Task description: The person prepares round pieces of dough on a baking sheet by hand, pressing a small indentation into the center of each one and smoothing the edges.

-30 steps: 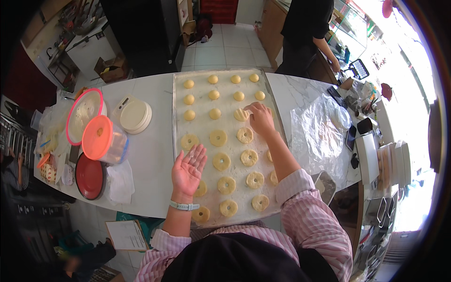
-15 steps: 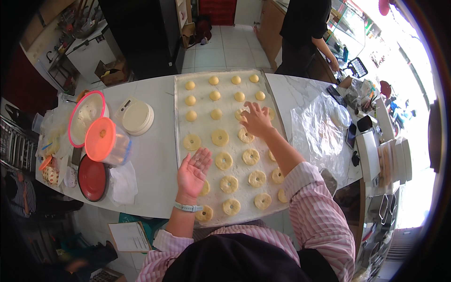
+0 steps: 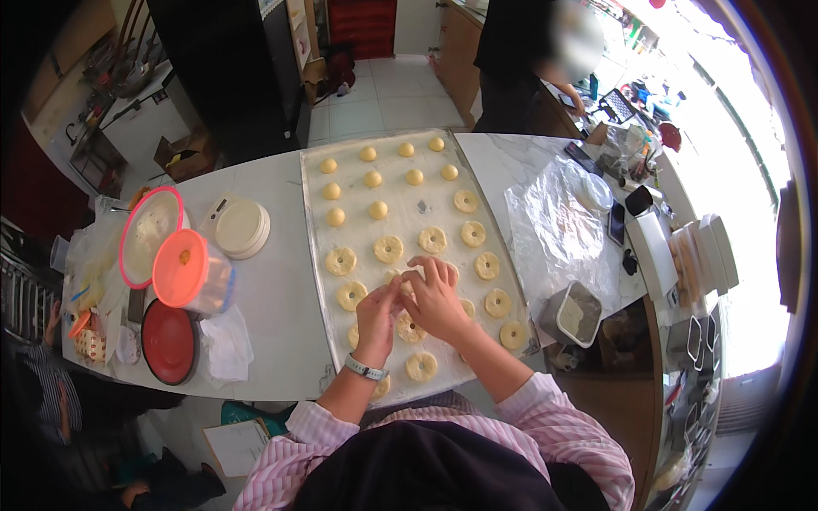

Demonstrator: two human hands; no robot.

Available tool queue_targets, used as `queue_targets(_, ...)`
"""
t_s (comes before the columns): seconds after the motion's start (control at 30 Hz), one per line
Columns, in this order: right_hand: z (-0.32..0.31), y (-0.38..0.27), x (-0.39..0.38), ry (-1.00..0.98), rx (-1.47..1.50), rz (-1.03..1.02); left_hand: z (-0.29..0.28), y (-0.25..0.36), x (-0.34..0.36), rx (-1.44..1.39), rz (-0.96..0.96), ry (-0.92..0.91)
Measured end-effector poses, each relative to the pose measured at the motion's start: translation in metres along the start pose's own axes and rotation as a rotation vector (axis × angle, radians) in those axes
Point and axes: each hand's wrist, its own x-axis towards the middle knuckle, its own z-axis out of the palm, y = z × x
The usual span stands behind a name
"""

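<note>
Over the middle of a large baking tray [image 3: 319, 281], my two hands are brought together. My left hand [image 3: 376, 317] and my right hand [image 3: 436, 300] have their fingers closed on a small piece of pale yellow dough [image 3: 406, 289], mostly hidden by the fingers. Round dough balls [image 3: 372, 179] sit in rows at the tray's far end. Nearer to me lie flattened dough rings [image 3: 388, 249], each with a hole in the middle; my hands and forearms cover some of them. A bare mark [image 3: 422, 206] shows in the third row, between a ball and a ring.
Left of the tray stand a kitchen scale [image 3: 241, 223], a pink-rimmed bowl [image 3: 153, 234], an orange-lidded tub [image 3: 181, 266] and a red round pan [image 3: 168, 341]. On the right are crumpled plastic sheeting [image 3: 554, 221] and a metal container [image 3: 573, 313]. A person [image 3: 515, 68] stands beyond the table.
My right hand has picked up a dough ball from the third row and drawn back toward me. My left hand, palm up before, has closed and met it. The view has shifted slightly.
</note>
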Motion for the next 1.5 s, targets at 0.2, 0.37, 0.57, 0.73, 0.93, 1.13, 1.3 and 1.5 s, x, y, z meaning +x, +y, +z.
queue_targets(0.2,-0.012,-0.035,-0.024,0.12,-0.017,0.042,-0.008,0.006,-0.011,0.101,0.052,-0.086)
queue_targets(0.37,-0.01,-0.035,-0.032,0.136,0.795,0.285,-0.01,0.031,-0.029,0.228,0.036,-0.256)
queue_targets(0.57,-0.013,-0.06,-0.044,0.239,0.638,0.251,-0.022,0.042,-0.053,0.301,0.173,-0.188)
queue_targets(0.73,-0.005,-0.072,-0.061,0.221,0.831,0.359,-0.035,0.047,-0.067,0.225,0.082,-0.22)
queue_targets(0.93,-0.019,-0.076,-0.069,0.117,0.835,0.376,-0.037,0.048,-0.085,0.28,0.053,-0.266)
queue_targets(1.13,-0.049,-0.059,-0.088,0.026,1.069,0.439,-0.017,0.032,-0.105,0.15,-0.05,-0.217)
queue_targets(1.3,-0.069,-0.045,-0.114,-0.053,1.106,0.352,0.002,0.009,-0.115,0.244,-0.016,-0.154)
queue_targets(1.5,-0.078,-0.025,-0.133,-0.14,1.095,0.373,0.017,-0.021,-0.136,0.134,-0.053,-0.218)
